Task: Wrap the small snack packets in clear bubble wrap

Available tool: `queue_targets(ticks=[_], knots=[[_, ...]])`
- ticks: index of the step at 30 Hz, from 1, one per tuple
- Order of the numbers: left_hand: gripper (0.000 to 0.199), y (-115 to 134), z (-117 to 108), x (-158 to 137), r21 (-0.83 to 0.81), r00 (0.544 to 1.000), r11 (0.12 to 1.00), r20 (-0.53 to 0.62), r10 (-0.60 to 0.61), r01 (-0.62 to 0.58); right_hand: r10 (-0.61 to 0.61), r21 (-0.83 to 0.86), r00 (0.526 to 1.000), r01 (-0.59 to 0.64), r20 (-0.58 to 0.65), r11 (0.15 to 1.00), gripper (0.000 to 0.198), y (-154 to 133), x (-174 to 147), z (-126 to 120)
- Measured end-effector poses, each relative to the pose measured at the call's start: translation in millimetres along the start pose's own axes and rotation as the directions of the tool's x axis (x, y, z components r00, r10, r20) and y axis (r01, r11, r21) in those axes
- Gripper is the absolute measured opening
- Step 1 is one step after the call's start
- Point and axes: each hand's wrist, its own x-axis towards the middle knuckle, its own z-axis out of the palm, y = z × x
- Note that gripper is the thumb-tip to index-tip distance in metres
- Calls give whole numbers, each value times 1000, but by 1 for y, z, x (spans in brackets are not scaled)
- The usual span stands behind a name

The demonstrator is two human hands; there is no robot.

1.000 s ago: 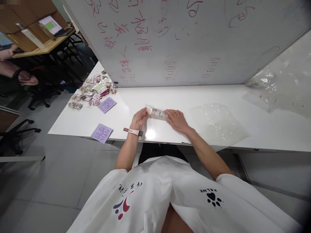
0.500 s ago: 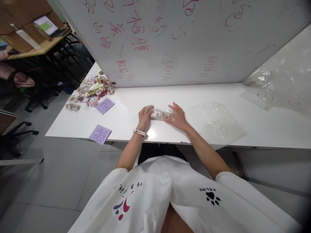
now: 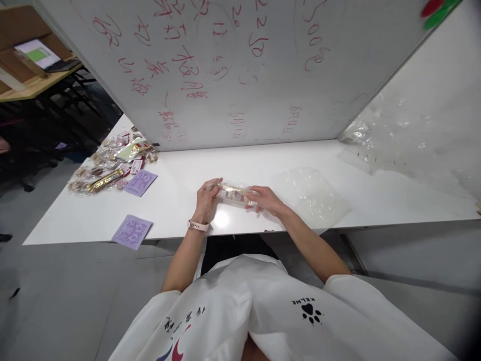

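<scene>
A long clear-wrapped packet [image 3: 233, 194] with a small printed label lies sideways between my hands, just over the white table. My left hand [image 3: 207, 198], with a pale pink band on its wrist, grips the packet's left end with thumb and fingers. At the other end, my right hand [image 3: 266, 198] is closed round the packet, fingertips curled underneath. What the wrapper contains is hard to make out. To the right of my right hand, a flat clear plastic bag [image 3: 317, 198] rests on the table.
Several small wrapped packets [image 3: 108, 163] are heaped at the table's left end. Two purple patterned squares [image 3: 140, 182] lie nearer, one overhanging the front edge. A whiteboard [image 3: 225, 75] with red writing stands along the back. More clear plastic [image 3: 406, 155] is spread at the right.
My right hand's fingers, spread over the packet's end before, have closed round it. My left hand keeps its grip. The whole view has shifted, so the table sits lower and further left.
</scene>
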Motion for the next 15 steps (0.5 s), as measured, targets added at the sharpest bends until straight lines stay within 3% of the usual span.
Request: queue_targets(ticks=[3, 5, 8, 11, 13, 15], knots=[[51, 10, 18, -15, 70, 994, 997, 94, -49, 43, -74, -4, 990, 74, -118, 997, 47, 1, -24, -21], [54, 14, 23, -26, 135, 991, 990, 124, -58, 41, -129, -24, 963, 127, -235, 992, 47, -2, -41, -52], [53, 10, 12, -46, 367, 1000, 930, 12, 21, -24, -201, -61, 853, 196, -482, 979, 50, -2, -60, -119], [45, -3, -12, -66, 650, 971, 759, -154, 181, -38, -171, -46, 663, 202, -729, 978, 50, 4, -65, -198], [42, -10, -25, -75, 719, 940, 695, -237, 244, 1, -100, -27, 471, 159, -876, 987, 38, 6, -65, -252], [42, -14, -32, -79, 731, 909, 681, -309, 280, 39, -51, -22, 251, 119, -967, 993, 26, 2, -65, -302]])
